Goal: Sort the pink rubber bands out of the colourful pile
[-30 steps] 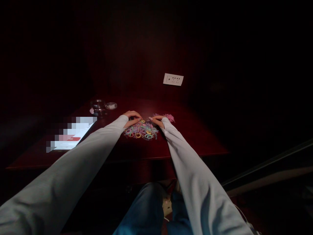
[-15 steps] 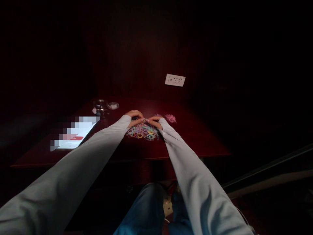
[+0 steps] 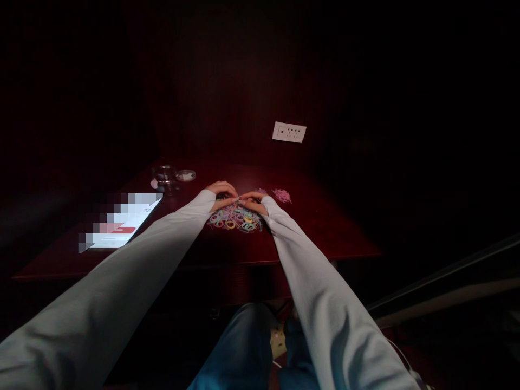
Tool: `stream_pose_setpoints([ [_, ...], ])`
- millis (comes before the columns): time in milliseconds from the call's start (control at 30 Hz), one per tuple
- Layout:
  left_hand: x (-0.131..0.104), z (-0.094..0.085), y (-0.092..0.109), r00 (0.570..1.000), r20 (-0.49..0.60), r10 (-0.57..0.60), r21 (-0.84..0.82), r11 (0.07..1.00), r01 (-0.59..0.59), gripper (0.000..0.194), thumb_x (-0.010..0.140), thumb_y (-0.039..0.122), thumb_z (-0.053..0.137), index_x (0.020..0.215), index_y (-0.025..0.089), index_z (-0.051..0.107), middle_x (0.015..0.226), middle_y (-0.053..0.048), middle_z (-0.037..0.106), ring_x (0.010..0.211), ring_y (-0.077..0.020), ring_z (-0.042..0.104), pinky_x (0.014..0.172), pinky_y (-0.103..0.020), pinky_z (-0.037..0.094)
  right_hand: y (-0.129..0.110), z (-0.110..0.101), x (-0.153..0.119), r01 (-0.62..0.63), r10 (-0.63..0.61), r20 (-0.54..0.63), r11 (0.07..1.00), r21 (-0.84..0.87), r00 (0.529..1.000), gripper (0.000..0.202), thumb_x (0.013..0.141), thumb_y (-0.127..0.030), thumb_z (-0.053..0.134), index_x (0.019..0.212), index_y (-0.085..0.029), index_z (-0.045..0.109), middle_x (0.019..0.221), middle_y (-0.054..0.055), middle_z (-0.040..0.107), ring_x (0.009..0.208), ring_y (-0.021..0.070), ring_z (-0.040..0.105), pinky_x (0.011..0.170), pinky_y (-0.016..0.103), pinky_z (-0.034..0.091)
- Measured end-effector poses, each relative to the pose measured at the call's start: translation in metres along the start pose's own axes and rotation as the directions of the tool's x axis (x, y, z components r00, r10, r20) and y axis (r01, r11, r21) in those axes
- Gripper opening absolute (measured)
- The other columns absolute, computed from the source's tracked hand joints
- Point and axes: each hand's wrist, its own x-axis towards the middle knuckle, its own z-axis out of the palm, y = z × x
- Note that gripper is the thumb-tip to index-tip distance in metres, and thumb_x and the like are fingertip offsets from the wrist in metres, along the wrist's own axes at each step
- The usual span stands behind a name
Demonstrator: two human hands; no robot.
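Note:
A loose pile of multicoloured small bands point(image 3: 236, 218) lies on the dark red table point(image 3: 317, 227). Over its far edge, my left hand point(image 3: 222, 194) and my right hand point(image 3: 254, 201) meet at the fingertips. The fingers of both are bent and pinched together; whatever is between them is too small to name. Just beyond and to the right of my right hand lies a small heap of pink bands point(image 3: 281, 195), with a few purple bands point(image 3: 260, 190) beside it.
A clear jar point(image 3: 166, 173) and a round clear lid point(image 3: 186, 175) are at the back left. A lit tablet-like screen point(image 3: 130, 219), partly pixelated, lies left of my left sleeve. On the back wall is a white socket point(image 3: 289, 132). The table's front edge point(image 3: 235, 264) faces my knees.
The whole view has shifted slightly. Both hands remain together over the pile, with only small finger movements.

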Motion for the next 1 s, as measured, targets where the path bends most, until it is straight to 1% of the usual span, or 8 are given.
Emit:
stream_pose_setpoints([
  [100, 0.0, 0.0, 0.0, 1.0, 0.001, 0.015, 0.002, 1.0, -0.015, 0.03, 0.09, 0.05, 0.071, 0.084, 0.021, 0.076, 0.099, -0.008, 0.077, 0.095, -0.0212, 0.069, 0.095, -0.038, 0.052, -0.001, -0.001, -0.001, 0.017, -0.017, -0.002, 1.0, -0.009, 1.0, 0.048, 0.068, -0.062, 0.081, 0.093, -0.021, 0.078, 0.067, -0.003, 0.056, 0.062, 0.012, 0.046, 0.059, 0.027, 0.033],
  [167, 0.0, 0.001, -0.001, 1.0, -0.002, 0.017, -0.013, 1.0, -0.017, 0.03, 0.089, 0.05, 0.072, 0.083, 0.021, 0.077, 0.099, -0.008, 0.077, 0.095, -0.0216, 0.07, 0.096, -0.039, 0.052, -0.002, -0.002, -0.001, 0.024, -0.024, -0.002, 1.0, -0.016, 1.0, 0.045, 0.071, -0.062, 0.079, 0.091, -0.022, 0.077, 0.068, -0.002, 0.057, 0.063, 0.0129, 0.047, 0.06, 0.027, 0.035],
  [333, 0.0, 0.004, -0.003, 1.0, -0.007, 0.015, -0.058, 0.998, -0.016, 0.032, 0.087, 0.052, 0.073, 0.08, 0.021, 0.077, 0.097, -0.009, 0.076, 0.093, -0.0217, 0.069, 0.092, -0.038, 0.054, -0.001, -0.002, 0.0, 0.031, -0.032, -0.016, 0.999, -0.037, 0.999, 0.042, 0.069, -0.06, 0.08, 0.082, -0.02, 0.076, 0.068, -0.001, 0.06, 0.065, 0.014, 0.049, 0.061, 0.028, 0.036],
  [500, -0.002, 0.009, -0.002, 1.0, 0.018, 0.01, -0.111, 0.994, -0.008, 0.036, 0.089, 0.055, 0.071, 0.081, 0.02, 0.077, 0.096, -0.008, 0.073, 0.089, -0.0194, 0.069, 0.087, -0.035, 0.055, 0.0, 0.001, 0.0, 0.051, -0.053, -0.043, 0.998, -0.036, 0.998, 0.044, 0.065, -0.062, 0.08, 0.076, -0.02, 0.072, 0.063, -0.003, 0.054, 0.061, 0.0114, 0.041, 0.058, 0.026, 0.03],
  [633, -0.002, 0.01, -0.002, 1.0, 0.028, 0.013, -0.091, 0.996, -0.01, 0.036, 0.089, 0.055, 0.071, 0.082, 0.02, 0.077, 0.097, -0.006, 0.07, 0.092, -0.0191, 0.067, 0.09, -0.034, 0.054, -0.003, 0.002, -0.003, 0.079, -0.082, -0.045, 0.995, -0.062, 0.996, 0.037, 0.066, -0.055, 0.079, 0.073, -0.02, 0.069, 0.062, -0.005, 0.049, 0.06, 0.0104, 0.037, 0.058, 0.026, 0.028],
  [767, -0.001, 0.008, -0.002, 1.0, 0.024, -0.001, -0.059, 0.998, 0.003, 0.037, 0.088, 0.056, 0.071, 0.082, 0.021, 0.077, 0.1, -0.006, 0.067, 0.095, -0.0197, 0.066, 0.093, -0.034, 0.054, -0.005, 0.002, -0.003, 0.093, -0.099, -0.074, 0.992, -0.081, 0.992, 0.029, 0.069, -0.048, 0.076, 0.074, -0.02, 0.068, 0.063, -0.005, 0.05, 0.06, 0.0104, 0.038, 0.059, 0.026, 0.028],
  [867, -0.002, 0.008, -0.002, 0.999, 0.035, 0.005, -0.056, 0.998, -0.003, 0.036, 0.089, 0.056, 0.07, 0.083, 0.021, 0.076, 0.101, -0.006, 0.067, 0.096, -0.0201, 0.065, 0.094, -0.035, 0.053, -0.003, 0.002, -0.001, 0.095, -0.102, -0.101, 0.993, -0.072, 0.99, 0.027, 0.069, -0.045, 0.075, 0.071, -0.02, 0.065, 0.061, -0.005, 0.05, 0.058, 0.0099, 0.038, 0.058, 0.026, 0.028],
  [1000, -0.003, 0.007, 0.0, 0.999, 0.043, 0.008, -0.048, 0.999, -0.006, 0.034, 0.09, 0.052, 0.069, 0.083, 0.02, 0.076, 0.101, -0.005, 0.067, 0.095, -0.0195, 0.064, 0.091, -0.034, 0.052, 0.002, -0.002, 0.002, 0.12, -0.128, -0.159, 0.991, -0.059, 0.979, 0.024, 0.07, -0.043, 0.072, 0.071, -0.021, 0.063, 0.058, -0.006, 0.049, 0.054, 0.0094, 0.037, 0.056, 0.025, 0.027],
])
